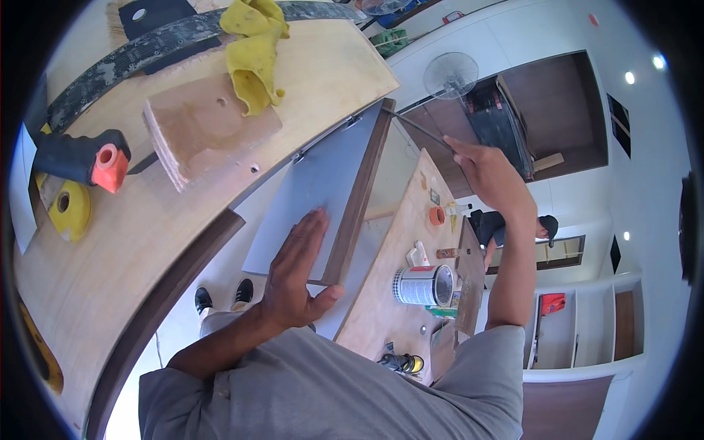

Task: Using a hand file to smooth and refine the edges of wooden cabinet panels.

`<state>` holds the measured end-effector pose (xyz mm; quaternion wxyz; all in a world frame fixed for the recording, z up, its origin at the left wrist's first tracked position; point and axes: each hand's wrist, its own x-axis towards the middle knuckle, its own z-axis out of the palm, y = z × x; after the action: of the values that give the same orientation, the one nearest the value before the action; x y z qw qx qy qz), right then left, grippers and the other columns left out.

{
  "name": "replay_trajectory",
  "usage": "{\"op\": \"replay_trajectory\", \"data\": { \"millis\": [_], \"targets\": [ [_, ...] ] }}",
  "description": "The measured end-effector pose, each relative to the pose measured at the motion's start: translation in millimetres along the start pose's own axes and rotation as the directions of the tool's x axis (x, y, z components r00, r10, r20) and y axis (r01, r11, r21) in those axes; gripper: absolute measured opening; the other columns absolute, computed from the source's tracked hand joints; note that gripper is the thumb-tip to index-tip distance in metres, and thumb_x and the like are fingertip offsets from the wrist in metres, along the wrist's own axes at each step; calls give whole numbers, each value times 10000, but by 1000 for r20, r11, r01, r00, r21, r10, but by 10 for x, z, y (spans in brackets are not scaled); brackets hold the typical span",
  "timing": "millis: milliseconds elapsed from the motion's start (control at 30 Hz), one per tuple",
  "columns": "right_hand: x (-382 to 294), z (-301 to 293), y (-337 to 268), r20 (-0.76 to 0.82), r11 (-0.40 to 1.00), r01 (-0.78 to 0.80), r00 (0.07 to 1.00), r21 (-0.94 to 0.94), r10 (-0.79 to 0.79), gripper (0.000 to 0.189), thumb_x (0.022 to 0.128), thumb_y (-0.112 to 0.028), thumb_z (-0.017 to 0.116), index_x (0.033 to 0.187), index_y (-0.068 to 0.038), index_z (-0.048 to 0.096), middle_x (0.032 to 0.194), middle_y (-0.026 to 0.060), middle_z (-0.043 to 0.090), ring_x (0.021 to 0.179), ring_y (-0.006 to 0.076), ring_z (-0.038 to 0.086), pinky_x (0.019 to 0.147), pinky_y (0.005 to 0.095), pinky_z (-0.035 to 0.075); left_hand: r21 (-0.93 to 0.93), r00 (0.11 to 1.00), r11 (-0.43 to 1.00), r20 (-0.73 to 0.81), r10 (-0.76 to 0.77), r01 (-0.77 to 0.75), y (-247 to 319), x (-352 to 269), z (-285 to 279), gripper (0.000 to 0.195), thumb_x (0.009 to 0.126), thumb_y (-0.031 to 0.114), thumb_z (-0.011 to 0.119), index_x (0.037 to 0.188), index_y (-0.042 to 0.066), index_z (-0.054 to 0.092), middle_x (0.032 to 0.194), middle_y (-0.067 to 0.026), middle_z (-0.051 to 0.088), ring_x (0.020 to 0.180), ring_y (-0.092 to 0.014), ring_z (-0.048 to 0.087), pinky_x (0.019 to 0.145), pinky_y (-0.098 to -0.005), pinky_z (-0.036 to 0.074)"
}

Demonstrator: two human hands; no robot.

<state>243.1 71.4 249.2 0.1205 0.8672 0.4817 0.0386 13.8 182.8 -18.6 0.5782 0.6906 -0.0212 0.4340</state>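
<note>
My left hand (pixel 300 269) lies with spread fingers on or just over the pale inner face of an open cabinet door (pixel 313 187), near its brown edge. A thin dark rod-like tool (pixel 421 129) is in my right hand (pixel 484 170); its far end meets the top corner of the door's brown edge (pixel 360 203). Metal hinges (pixel 324 137) join the door to the wooden countertop unit (pixel 330 66). What tips the tool is too small to tell.
On the counter are a worn sanding block (pixel 209 132), a yellow cloth (pixel 256 60), a black-handled tool (pixel 82 159) and a yellow tape measure (pixel 69 209). A second table (pixel 374 275) holds a paint can (pixel 423 285) and bottles. A person (pixel 495 228) stands beyond it.
</note>
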Motion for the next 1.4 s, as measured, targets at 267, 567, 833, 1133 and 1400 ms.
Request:
{"op": "replay_trajectory", "data": {
  "millis": [267, 567, 833, 1133, 1400],
  "targets": [
    [-39, -20, -80, 0, 999, -45, 999, 2, 45, 365, 939, -84, 587, 1294, -129, 663, 1002, 266, 676, 933, 459, 630, 812, 486, 508, 3, 999, 1000, 28, -17, 17, 9, -17, -20, 859, 948, 532, 582, 1421, -163, 400, 1447, -364, 449, 1374, -497, 437, 1147, -533, 336],
    [-19, 87, 117, -25, 995, -22, 999, 96, 24, 385, 938, -67, 582, 1312, -125, 653, 1064, 261, 678, 984, 437, 638, 838, 478, 503, -5, 999, 1000, 46, -15, 15, 17, -14, -16, 858, 948, 520, 582, 1430, -163, 389, 1456, -365, 438, 1382, -501, 424, 1147, -534, 336],
    [68, 33, 32, 31, 978, -158, 986, -135, 163, 378, 949, -98, 586, 1315, -158, 661, 987, 240, 689, 948, 419, 655, 809, 494, 503, -1, 999, 1000, 47, -11, 11, -11, -22, -29, 872, 951, 535, 573, 1423, -174, 388, 1447, -374, 439, 1368, -509, 436, 1144, -537, 339],
    [-251, -32, 3, -74, 982, -161, 983, 94, 168, 381, 949, -89, 583, 1314, -166, 659, 831, 185, 635, 820, 393, 630, 738, 476, 483, -3, 999, 1000, 30, -14, 14, -7, -3, -30, 869, 950, 548, 564, 1395, -184, 420, 1423, -385, 458, 1354, -515, 450, 1138, -534, 350],
    [75, 117, 16, -43, 999, -42, 998, -18, 41, 377, 944, -113, 595, 1313, -152, 657, 902, 190, 670, 885, 406, 644, 772, 489, 504, -5, 1000, 1000, 2, 9, -9, -28, -13, 6, 865, 952, 547, 561, 1397, -181, 419, 1422, -385, 457, 1349, -518, 454, 1136, -538, 353]
  ]
}}
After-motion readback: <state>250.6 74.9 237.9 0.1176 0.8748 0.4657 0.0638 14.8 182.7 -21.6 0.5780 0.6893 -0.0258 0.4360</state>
